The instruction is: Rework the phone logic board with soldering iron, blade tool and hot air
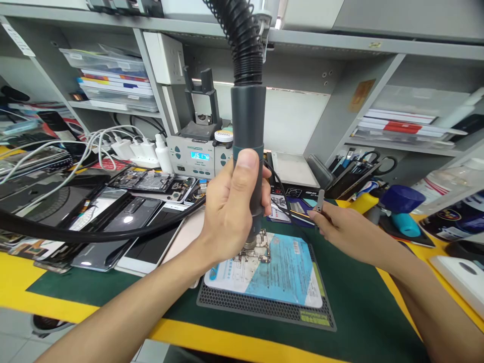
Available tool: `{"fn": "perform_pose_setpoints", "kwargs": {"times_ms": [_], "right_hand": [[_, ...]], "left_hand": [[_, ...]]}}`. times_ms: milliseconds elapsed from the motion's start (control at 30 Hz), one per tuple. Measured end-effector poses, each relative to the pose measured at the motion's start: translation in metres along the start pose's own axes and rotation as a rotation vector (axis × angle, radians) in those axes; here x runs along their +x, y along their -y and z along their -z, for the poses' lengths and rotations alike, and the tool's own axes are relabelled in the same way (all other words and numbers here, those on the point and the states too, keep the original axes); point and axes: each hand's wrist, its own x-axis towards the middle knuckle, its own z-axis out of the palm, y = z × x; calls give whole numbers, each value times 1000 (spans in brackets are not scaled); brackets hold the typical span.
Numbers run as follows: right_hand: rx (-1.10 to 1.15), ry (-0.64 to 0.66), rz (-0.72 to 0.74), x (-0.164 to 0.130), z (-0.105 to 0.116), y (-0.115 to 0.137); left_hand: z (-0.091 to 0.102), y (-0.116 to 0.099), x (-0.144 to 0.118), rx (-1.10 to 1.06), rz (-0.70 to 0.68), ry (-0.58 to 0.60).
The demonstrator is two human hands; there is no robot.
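Observation:
My left hand [230,201] is wrapped round the dark handle of a hot air gun [248,111], which stands upright with its nozzle down. The nozzle is over a phone circuit board [263,250]; whether they touch I cannot tell. Beneath the board lies a blue and white printed pad [283,277], on a grey mat with a honeycomb pattern [245,308]. Off to the right, my right hand [333,222] pinches a slim grey metal tool [320,199], whose exact kind is unclear. Part of the board is hidden behind my left hand and the gun.
Behind stands a hot air station [196,157] with a lit display. Phones and phone parts [132,227] crowd the left side, crossed by a thick black cable [113,235]. A tool holder [355,171], a blue-capped item [403,199] and bottles [434,186] stand at the right.

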Motion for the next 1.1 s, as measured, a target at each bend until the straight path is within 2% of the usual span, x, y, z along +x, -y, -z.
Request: {"fn": "perform_pose_setpoints", "kwargs": {"times_ms": [133, 433, 600, 800, 967, 1100], "right_hand": [[-4, -5, -2, 0, 0, 1], [-1, -13, 6, 0, 0, 2], [-6, -12, 4, 0, -1, 2], [-10, -14, 1, -1, -2, 1], [1, -48, 20, 1, -4, -1], [41, -65, 37, 4, -10, -8]], "left_hand": [[-1, 1, 0, 37, -33, -24], [0, 0, 1, -4, 22, -14], [-1, 1, 1, 2, -13, -33], [0, 1, 0, -12, -10, 2], [-1, 1, -1, -11, -11, -22], [0, 2, -3, 0, 29, 7]]}}
